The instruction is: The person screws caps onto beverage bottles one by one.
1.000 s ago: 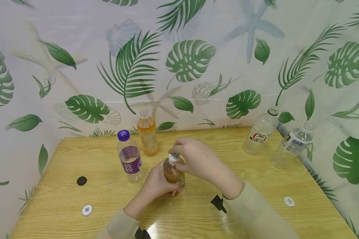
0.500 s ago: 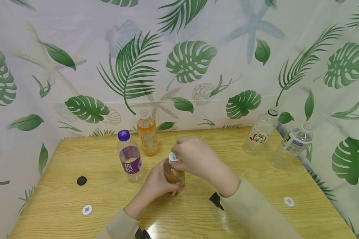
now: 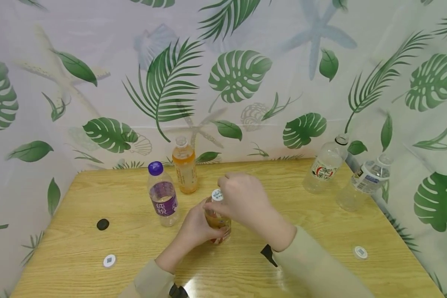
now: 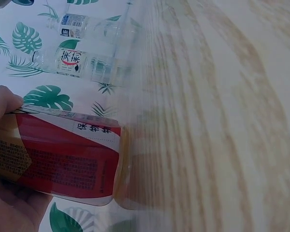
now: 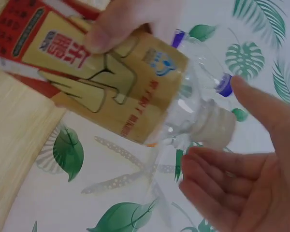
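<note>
A clear plastic bottle (image 3: pixel 219 219) with a red and gold label stands upright on the table, a white screw cap (image 3: pixel 217 195) on its neck. My left hand (image 3: pixel 196 225) grips it low round the body, fingers behind and thumb in front. The label's red side (image 4: pixel 67 154) fills much of the left wrist view. At the cap, my right hand (image 3: pixel 246 198) is spread around it. In the right wrist view, thumb (image 5: pixel 261 104) and curved fingers (image 5: pixel 217 174) lie on either side of the cap, with a gap between thumb and cap.
Left of the hands stand a purple-capped bottle (image 3: pixel 163 200) and an uncapped orange-labelled bottle (image 3: pixel 185 169). Two uncapped clear bottles, one with a jasmine label (image 3: pixel 322 169) and one with a blue-white label (image 3: pixel 366 182), are at the right. Loose caps include a black cap (image 3: pixel 102 224) and white caps (image 3: pixel 109 260).
My right hand has turned about the cap, its wrist shifting slightly left, and the thumb has come away from the cap. My left hand keeps its hold on the bottle.
</note>
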Demonstrator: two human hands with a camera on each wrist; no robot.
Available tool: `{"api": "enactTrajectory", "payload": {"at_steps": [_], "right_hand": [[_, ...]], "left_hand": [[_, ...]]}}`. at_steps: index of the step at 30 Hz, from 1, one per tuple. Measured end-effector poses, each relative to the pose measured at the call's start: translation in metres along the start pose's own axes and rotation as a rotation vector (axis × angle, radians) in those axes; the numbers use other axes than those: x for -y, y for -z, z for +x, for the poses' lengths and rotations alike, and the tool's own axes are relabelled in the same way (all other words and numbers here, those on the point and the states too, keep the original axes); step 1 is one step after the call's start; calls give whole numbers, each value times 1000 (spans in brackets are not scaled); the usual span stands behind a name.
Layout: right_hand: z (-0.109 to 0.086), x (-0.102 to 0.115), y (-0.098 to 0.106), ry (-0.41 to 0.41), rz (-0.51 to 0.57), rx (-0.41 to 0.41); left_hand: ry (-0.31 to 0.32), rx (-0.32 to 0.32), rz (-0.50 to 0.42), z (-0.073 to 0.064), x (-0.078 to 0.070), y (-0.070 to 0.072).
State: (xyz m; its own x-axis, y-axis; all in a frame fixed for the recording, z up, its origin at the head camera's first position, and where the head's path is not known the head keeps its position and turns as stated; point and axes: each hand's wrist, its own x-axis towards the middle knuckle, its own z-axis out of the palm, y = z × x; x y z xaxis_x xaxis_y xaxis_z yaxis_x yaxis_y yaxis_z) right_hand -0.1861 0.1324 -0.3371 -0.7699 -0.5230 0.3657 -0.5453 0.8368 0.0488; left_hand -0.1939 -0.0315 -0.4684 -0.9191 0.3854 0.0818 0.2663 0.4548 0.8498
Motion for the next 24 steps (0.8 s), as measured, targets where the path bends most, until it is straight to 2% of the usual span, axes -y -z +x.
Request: {"api": "enactTrajectory", "payload": {"at_steps": [5, 7, 12, 16, 19, 24], "right_hand": [[2, -12, 7, 170, 259, 141], [3, -16, 8, 218, 327, 182], [4, -21, 6, 241, 412, 216], [5, -21, 5, 233, 398, 196], [5, -18, 7, 219, 320, 196], [6, -10, 8, 147, 161, 192]], "left_hand": [[-8, 2, -34, 0, 0, -1], [-3, -1, -43, -1, 0, -1], [9, -8, -51, -2, 1, -1], [9, -16, -54, -2, 2, -2], [4, -17, -54, -2, 3, -2], [9, -11, -58, -2, 3, -3]]}}
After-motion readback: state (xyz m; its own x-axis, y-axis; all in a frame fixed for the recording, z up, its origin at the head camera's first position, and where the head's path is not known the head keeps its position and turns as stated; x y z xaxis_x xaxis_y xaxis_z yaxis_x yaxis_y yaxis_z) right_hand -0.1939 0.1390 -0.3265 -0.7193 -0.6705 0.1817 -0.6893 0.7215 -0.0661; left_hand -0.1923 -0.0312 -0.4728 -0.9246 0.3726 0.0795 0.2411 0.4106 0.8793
